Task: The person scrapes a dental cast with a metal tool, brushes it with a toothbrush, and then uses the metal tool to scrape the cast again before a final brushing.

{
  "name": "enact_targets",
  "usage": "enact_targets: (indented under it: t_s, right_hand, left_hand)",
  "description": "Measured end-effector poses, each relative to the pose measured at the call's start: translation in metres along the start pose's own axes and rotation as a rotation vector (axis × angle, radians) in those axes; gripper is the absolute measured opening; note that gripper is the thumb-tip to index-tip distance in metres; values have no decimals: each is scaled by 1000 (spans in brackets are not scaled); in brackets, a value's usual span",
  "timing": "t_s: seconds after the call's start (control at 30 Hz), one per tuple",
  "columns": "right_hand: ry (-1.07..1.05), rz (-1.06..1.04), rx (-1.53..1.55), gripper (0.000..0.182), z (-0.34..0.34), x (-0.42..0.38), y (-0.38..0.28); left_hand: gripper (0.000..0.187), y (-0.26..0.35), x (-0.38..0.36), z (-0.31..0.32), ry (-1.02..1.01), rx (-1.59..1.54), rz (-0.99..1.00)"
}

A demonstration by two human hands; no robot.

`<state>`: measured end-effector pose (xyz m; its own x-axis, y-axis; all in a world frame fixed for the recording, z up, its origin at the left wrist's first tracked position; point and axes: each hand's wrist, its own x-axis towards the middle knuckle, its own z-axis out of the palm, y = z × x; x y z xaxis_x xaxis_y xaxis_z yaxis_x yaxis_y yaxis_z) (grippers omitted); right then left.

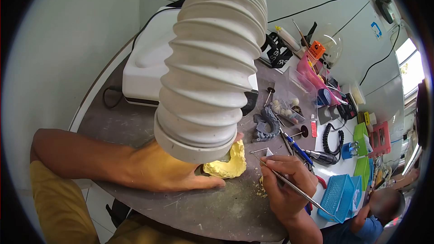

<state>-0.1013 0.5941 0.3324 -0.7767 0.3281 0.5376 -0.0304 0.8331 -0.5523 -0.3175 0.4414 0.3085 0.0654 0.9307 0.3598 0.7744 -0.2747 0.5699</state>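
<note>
A yellow dental cast point(231, 165), shaped like a horseshoe, rests at the table's middle. My left hand point(167, 167) grips it, with the thumb along its near side and one fingertip showing at its far side. The other left fingers are hidden behind a white corrugated hose point(210, 63). To the right, my right hand point(289, 185) pinches a thin metal dental carver point(312, 202) like a pen. Its bent tip is left of the fingers, apart from the cast. Yellow crumbs point(261, 193) lie between the cast and my right hand.
The hose hangs over the table, before a white machine point(147, 79). Beyond my right hand lie a grey dental model point(267, 124), a blue-handled tool point(296, 147), a handpiece point(322, 157) and blue baskets point(337, 194). Another person point(368, 226) is at the far right.
</note>
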Motion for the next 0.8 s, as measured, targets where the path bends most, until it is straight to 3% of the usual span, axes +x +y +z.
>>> enact_targets:
  t_s: [0.2,0.4,0.5,0.8]
  right_hand:
    - [-7,5,-35,23,5,1,5]
    - [-144,89,-52,21,5,3,9]
    - [11,115,71,19,9,-2,9]
    - [-137,160,19,17,5,3,10]
  left_hand:
    - [81,-3,-3,4,-8,-122,-52]
    - [80,-5,-4,3,-26,-109,-66]
    - [79,-7,-4,2,-68,-145,-103]
    - [78,-3,0,-5,-65,-120,-93]
